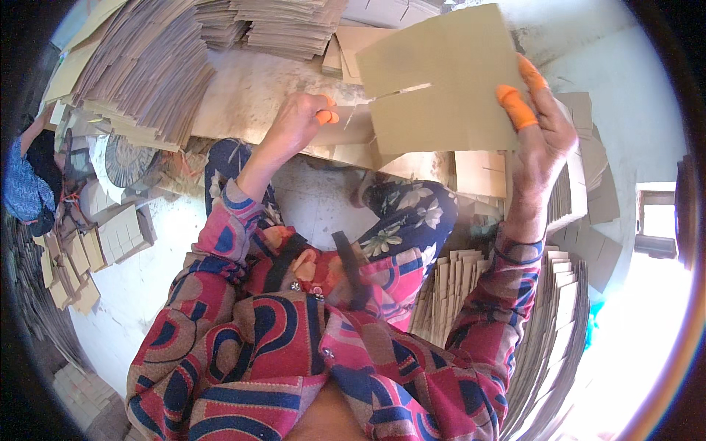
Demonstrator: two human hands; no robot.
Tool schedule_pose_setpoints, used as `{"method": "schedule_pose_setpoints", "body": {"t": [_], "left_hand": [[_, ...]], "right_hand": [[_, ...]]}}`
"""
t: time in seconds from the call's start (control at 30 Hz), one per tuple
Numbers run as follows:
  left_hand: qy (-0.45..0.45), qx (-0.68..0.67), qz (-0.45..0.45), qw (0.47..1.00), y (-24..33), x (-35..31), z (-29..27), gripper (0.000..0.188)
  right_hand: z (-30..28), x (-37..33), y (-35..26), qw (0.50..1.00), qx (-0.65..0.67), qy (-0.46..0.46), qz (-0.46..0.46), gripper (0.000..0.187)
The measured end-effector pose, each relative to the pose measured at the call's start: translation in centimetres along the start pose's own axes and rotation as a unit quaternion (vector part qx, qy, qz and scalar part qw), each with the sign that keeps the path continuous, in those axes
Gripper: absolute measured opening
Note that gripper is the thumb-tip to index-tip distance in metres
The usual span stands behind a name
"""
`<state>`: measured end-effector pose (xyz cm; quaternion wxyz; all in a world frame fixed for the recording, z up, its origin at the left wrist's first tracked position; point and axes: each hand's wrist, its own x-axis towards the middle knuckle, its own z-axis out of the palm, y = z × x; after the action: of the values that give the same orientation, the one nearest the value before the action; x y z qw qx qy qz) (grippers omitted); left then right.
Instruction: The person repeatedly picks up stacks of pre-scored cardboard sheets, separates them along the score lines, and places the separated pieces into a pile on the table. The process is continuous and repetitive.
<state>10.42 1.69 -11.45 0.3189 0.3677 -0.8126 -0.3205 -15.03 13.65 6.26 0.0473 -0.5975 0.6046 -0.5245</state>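
Note:
My right hand (540, 136) holds up a flat brown cardboard sheet (441, 81) with a slit cut in from its left edge; orange rubber caps cover two of its fingertips. My left hand (298, 121), also with an orange fingertip cap, rests on cardboard pieces (346, 136) lying on a low pale surface ahead of my knees. It is closed around the edge of a piece there, just left of the raised sheet.
A tall stack of cardboard sheets (140, 66) stands at the upper left, more stacks (287, 26) at the top. Upright bundles of cut cardboard (551, 323) line my right side. Small folded boxes (81, 257) lie on the floor at left, near another person's sleeve (22, 187).

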Motion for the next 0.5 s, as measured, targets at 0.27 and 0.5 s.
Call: {"method": "schedule_pose_setpoints", "body": {"t": [0.27,0.5], "left_hand": [[-0.004,0.045,0.02,0.999,0.8,0.0,-0.2,0.013],[0.015,0.022,0.037,0.999,0.2,0.2,0.1,0.009]], "right_hand": [[4.1,0.5,1.9,0.994,-0.047,-0.096,-0.023,0.04],[7.6,-0.6,2.7,0.968,-0.052,-0.246,-0.004,0.045]]}}
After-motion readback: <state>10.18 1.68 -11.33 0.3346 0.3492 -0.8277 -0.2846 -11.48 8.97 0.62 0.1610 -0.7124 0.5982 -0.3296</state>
